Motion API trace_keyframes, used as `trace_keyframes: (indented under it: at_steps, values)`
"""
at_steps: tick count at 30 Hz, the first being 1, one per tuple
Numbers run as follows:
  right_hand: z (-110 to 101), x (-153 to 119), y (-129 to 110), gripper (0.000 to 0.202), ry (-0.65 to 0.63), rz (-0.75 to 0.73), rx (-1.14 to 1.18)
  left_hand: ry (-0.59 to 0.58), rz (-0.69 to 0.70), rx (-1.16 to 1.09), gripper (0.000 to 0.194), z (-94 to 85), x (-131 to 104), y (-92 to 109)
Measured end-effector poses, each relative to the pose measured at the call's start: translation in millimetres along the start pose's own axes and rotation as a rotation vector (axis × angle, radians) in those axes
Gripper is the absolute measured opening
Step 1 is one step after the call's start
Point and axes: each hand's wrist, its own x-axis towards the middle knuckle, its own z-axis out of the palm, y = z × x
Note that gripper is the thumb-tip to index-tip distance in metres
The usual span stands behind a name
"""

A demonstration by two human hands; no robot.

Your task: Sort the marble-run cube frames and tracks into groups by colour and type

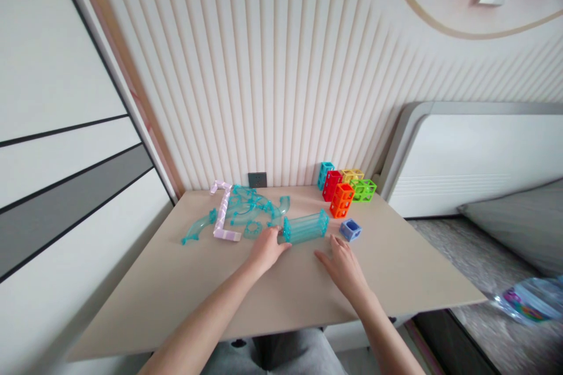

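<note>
Clear teal tubes (307,228) lie side by side near the middle of the table (281,287). At their left end is my left hand (267,248), its thumb and fingers around something I cannot make out. My right hand (344,263) rests on the table below the tubes' right end, fingers spread, holding nothing. Just beyond its fingertips sits a blue block (350,229). Farther back stand an orange block stack (342,200), a red one (332,186), a teal one (325,175), with yellow (352,175) and green blocks (363,190) beside them.
More clear teal pieces (250,208) lie at the back left, beside a lilac patterned bracket-shaped piece (223,211). A curved teal tube (199,227) is left of it. Behind the table are a ribbed wall (229,70) and a black socket (257,180); a bed (461,246) stands right.
</note>
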Motion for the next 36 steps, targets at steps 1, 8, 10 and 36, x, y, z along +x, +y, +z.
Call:
trace_keyframes:
  at_steps: [1, 8, 10, 36]
  values:
    - [3, -3, -3, 0.062, 0.023, 0.029, 0.021, 0.001, 0.0, -0.001, 0.036, 1.1, 1, 0]
    - [26, -10, -30, 0.101, 0.165, 0.114, 0.049, 0.011, -0.001, 0.002, 0.036, 6.7, 6, -1]
    - [30, -6, -33, 0.102, 0.177, 0.127, 0.055, 0.016, -0.006, 0.017, 0.037, 7.2, 6, -1]
    - [20, -37, -44, 0.047, 0.073, 0.036, -0.119, 0.041, 0.194, 0.258, 0.028, -18.0, -1, -14]
